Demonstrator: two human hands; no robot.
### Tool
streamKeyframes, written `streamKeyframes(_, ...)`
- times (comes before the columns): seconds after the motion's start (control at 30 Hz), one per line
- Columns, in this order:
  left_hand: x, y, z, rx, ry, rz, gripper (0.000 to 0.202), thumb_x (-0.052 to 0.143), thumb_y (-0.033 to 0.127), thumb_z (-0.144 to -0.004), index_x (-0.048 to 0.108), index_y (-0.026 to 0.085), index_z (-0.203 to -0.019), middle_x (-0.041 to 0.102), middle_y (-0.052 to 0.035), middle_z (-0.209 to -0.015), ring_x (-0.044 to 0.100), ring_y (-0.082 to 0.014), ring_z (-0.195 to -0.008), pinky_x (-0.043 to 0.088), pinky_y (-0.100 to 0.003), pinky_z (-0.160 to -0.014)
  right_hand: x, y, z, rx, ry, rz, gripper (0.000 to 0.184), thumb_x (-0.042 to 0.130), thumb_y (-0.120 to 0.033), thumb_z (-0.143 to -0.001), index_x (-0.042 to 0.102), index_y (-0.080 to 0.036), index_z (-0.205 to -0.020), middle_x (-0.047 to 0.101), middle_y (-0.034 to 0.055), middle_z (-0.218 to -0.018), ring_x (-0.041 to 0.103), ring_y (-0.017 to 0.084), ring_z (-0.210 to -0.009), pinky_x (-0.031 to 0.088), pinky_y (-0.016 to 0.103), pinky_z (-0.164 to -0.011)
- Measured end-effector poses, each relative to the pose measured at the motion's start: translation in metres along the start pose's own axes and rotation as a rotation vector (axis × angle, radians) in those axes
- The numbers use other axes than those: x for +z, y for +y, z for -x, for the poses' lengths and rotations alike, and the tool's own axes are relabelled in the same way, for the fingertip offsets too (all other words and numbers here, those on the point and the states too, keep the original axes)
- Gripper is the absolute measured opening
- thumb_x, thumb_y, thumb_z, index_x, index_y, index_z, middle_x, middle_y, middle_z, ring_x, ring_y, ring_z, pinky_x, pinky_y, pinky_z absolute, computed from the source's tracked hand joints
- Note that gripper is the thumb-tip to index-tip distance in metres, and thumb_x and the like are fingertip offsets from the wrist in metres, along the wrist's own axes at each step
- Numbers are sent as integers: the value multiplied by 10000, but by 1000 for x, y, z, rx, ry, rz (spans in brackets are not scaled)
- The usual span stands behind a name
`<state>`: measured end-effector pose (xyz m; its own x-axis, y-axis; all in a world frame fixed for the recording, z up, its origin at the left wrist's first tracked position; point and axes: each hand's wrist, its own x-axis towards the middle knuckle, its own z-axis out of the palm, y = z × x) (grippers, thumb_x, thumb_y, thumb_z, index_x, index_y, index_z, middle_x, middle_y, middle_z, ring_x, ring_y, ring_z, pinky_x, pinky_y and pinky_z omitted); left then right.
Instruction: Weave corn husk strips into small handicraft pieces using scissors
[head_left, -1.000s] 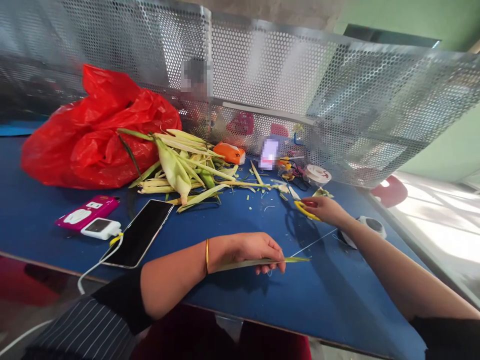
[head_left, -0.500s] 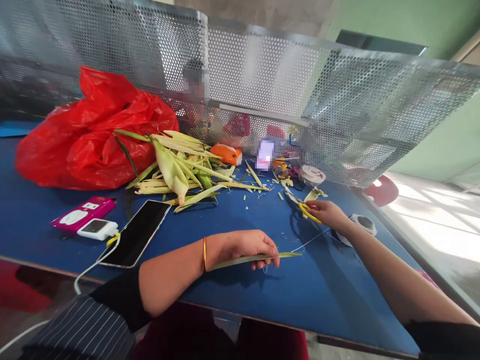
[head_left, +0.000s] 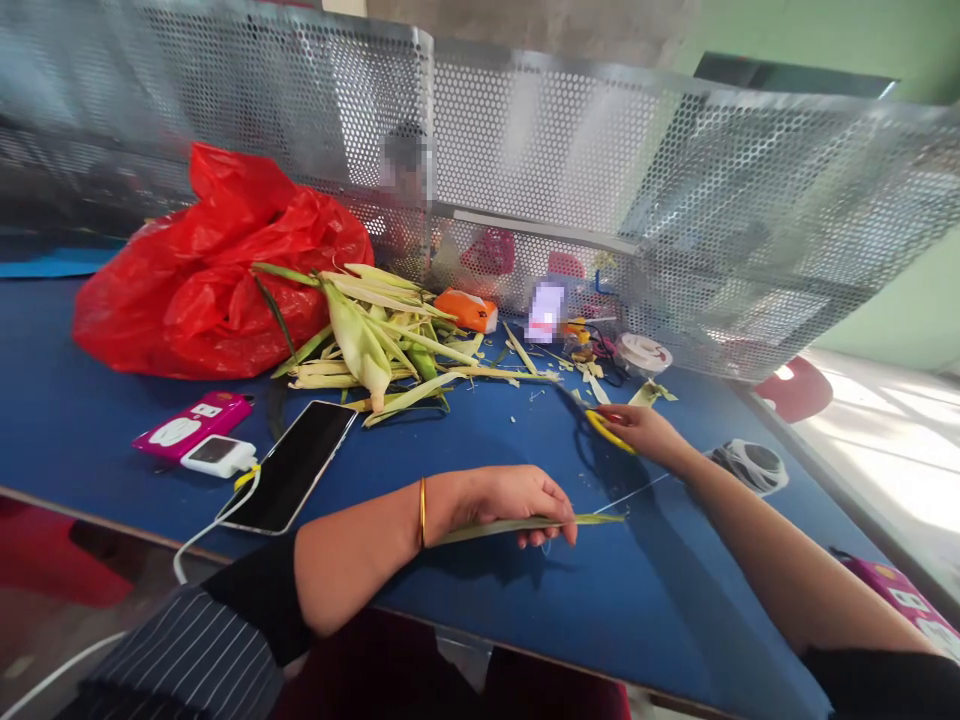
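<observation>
Near the front of the blue table, my left hand is closed around a narrow strip of green corn husk. A thin pale thread runs from by that hand to the right, passing behind my right forearm. Further back on the right, my right hand grips the yellow handle of a pair of scissors. The blades point back and left toward husk scraps on the table. A pile of corn husks lies in the middle, beyond my left hand.
A red plastic bag bulges at the back left. Before it lie a pink packet, a white charger and a dark phone. A white spool sits back right. A perforated metal screen borders the table.
The whole view has shifted slightly, with things appearing further right. My right hand has moved a little left with the scissors relative to the table. The left hand keeps its hold on the husk strip.
</observation>
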<state>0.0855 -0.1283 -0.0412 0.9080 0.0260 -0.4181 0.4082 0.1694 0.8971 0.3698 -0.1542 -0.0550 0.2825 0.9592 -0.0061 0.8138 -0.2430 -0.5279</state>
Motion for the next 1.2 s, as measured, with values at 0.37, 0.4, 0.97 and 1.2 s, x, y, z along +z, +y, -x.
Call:
streamKeyframes(0.37, 1, -5, -3, 16, 5, -33, 181, 590, 322, -775, 657, 159, -734, 509, 31, -547, 465, -91, -495, 395, -231, -504, 7, -30, 50, -146, -446, -441, 653, 706, -600, -702, 700, -181, -1203, 727, 97, -1152, 670, 262, -1036, 530, 357, -903)
streamKeyframes(0.4, 0, -5, -3, 19, 4, -36, 188, 590, 329, -775, 657, 158, -735, 509, 31, -545, 464, -92, -493, 395, -234, -503, 12, -33, 46, -132, -430, -439, 648, 728, -577, -680, 705, -186, -1196, 732, 87, -1140, 672, 256, -1027, 533, 356, -898)
streamKeyframes(0.97, 0, -2, -1, -3, 27, -15, 181, 572, 299, -783, 651, 160, -699, 500, 34, -510, 446, -87, -443, 383, -228, -475, 8, -4, 38, 13, -123, -304, 581, 720, -577, -668, 753, -188, -1099, 764, 59, -904, 673, 222, -788, 540, 305, -679)
streamKeyframes(1.2, -1, -2, -2, -22, 28, 4, 174, 558, 279, -783, 651, 158, -699, 505, 35, -511, 451, -85, -432, 382, -230, -477, -11, 1, 35, 30, -37, -230, 523, 708, -512, -694, 749, -168, -1085, 758, 71, -853, 651, 204, -703, 506, 289, -632)
